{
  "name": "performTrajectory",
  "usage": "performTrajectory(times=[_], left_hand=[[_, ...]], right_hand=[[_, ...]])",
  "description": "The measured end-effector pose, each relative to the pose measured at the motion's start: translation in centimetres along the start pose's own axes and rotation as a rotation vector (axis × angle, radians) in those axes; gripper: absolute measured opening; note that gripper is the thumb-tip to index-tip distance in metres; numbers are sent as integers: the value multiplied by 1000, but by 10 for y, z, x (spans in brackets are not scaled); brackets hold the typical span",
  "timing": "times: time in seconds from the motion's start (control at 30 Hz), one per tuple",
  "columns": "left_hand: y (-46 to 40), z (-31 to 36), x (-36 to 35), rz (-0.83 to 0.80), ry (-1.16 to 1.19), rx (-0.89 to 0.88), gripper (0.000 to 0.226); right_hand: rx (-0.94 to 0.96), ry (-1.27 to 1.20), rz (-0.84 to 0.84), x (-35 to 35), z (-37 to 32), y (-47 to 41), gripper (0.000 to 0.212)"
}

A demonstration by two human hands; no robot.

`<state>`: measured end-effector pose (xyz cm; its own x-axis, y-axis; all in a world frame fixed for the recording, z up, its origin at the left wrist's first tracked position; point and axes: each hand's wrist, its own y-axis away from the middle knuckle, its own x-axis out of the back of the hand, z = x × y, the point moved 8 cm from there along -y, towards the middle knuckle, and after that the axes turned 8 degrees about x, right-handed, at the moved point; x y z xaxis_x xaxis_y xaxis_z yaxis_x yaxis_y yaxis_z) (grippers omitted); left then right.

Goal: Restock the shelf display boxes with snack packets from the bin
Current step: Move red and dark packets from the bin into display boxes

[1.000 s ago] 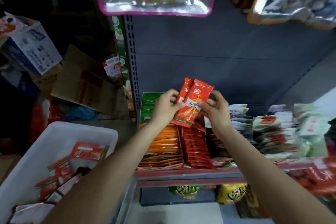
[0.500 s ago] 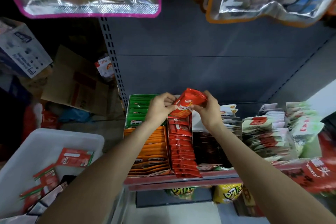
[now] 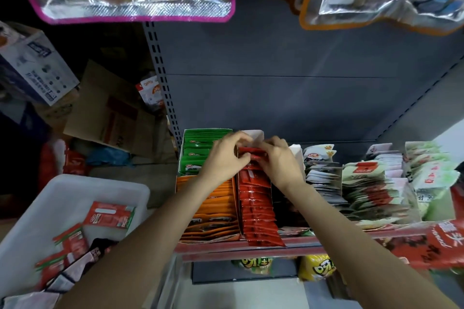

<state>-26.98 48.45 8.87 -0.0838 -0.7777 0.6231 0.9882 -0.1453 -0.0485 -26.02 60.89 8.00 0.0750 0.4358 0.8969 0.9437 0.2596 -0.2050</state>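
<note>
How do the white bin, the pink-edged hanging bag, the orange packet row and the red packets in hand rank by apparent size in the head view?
1. Pink-edged hanging bag and white bin: alike, both cropped and near the camera, so unranked.
2. Orange packet row.
3. Red packets in hand.

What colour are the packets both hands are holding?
Red, matching the row below; the packets show between both hands in the head view.
</note>
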Motion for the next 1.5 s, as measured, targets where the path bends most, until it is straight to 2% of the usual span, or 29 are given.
performTrajectory(times=[0.13,0.23,0.37,0.47,0.57,0.7,0.8,0.87,0.97,1.0,1.17,1.33,1.4,1.5], left_hand=[[5,-12,-9,-21,-214,16,21],[6,-20,-10,-48,-218,71,22],[22,-32,15,40,-94,117,19],[51,-61,51,101,64,204,18],[92,-105,90,115,136,294,16],[150,-182,150,235,83,440,12],[193,-253,188,278,8,625,13],[212,-301,202,218,-89,701,13],[229,-362,210,12,-321,784,21],[232,-376,210,-40,-360,795,25],[225,-396,204,-203,-306,657,40],[219,-425,185,-487,-537,575,85],[218,-430,183,-520,-603,563,96],[211,-431,183,-461,-642,559,98]], right_hand=[[34,157,-68,-4,-6,-2,25],[21,228,-97,-4,-11,-8,23],[36,-19,-9,0,-42,-6,25],[108,-172,-52,-24,-87,0,24],[132,-319,-135,-61,-134,1,24],[161,-394,-319,-131,-206,5,22],[157,-386,-506,-189,-258,15,24],[139,-322,-611,-232,-285,20,29],[48,-168,-720,-285,-308,25,55],[18,-125,-749,-298,-310,25,54],[-132,-75,-708,-344,-297,20,54],[-310,-101,-700,-375,-282,17,65],[-335,-64,-699,-380,-277,16,65],[-430,24,-697,-383,-266,18,64]])
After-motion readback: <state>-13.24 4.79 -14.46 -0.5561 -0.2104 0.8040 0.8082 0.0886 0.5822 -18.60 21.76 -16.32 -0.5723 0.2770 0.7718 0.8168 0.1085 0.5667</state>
